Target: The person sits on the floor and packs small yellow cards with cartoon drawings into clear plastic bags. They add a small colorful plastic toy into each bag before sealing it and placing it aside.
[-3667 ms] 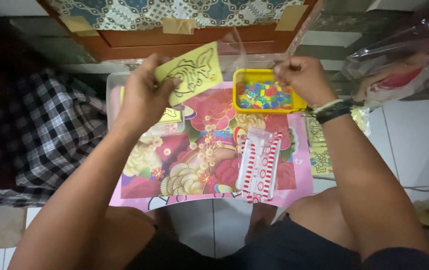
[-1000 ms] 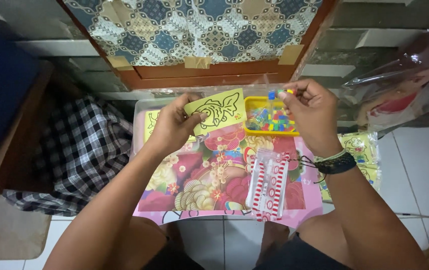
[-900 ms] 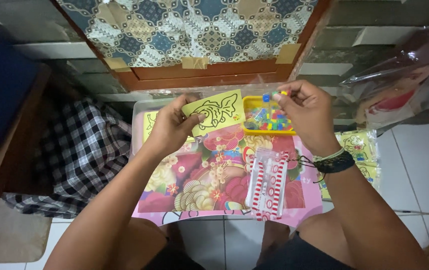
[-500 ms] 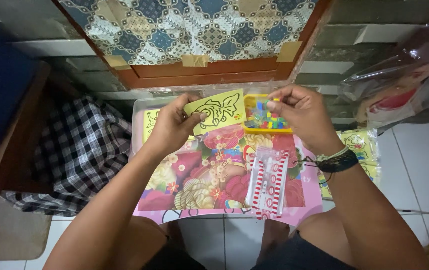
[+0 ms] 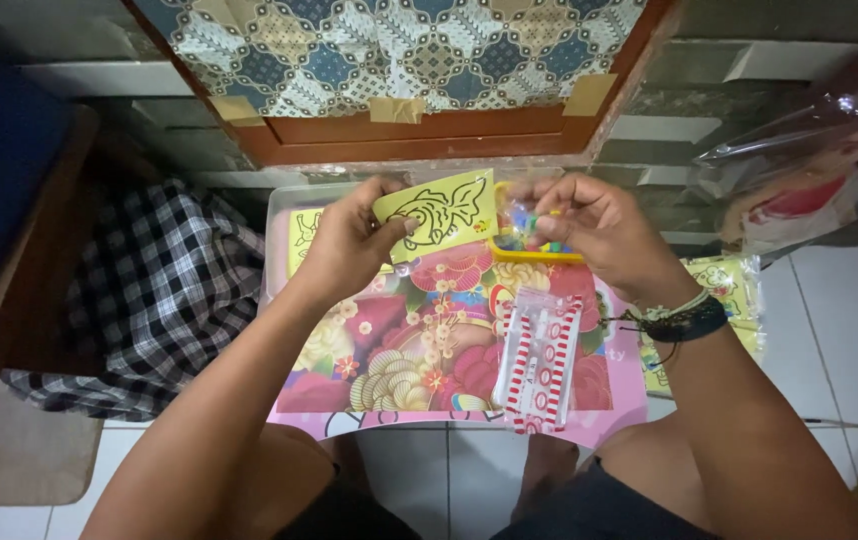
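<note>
- I watched the left hand (image 5: 349, 245) pinch a yellow card (image 5: 439, 208) printed with a black fish outline, thumb on its face and fingers curled behind its lower left corner, holding it tilted above the far edge of the tray table (image 5: 604, 425)
- The right hand (image 5: 594, 228) hovered over the yellow tray of coloured bits (image 5: 529, 245), its fingertips drawn together; I could not tell whether anything was held between them, as the spot was blurred
- That yellow tray sat at the far edge of the table, just beside the card's right edge and mostly hidden under the right hand
- The pink table top carried a bright flower print, and a clear packet with red and white stripes (image 5: 539, 355) lay flat on it, near the right wrist
- A black band and a pale beaded bracelet (image 5: 679, 318) circled the right wrist
- A second yellow sheet (image 5: 301, 232) showed behind the left hand, at the table's far left corner
- A black and white checked cloth (image 5: 159, 290) lay on the floor to the left; a clear plastic bag (image 5: 809, 150) lay to the far right
</note>
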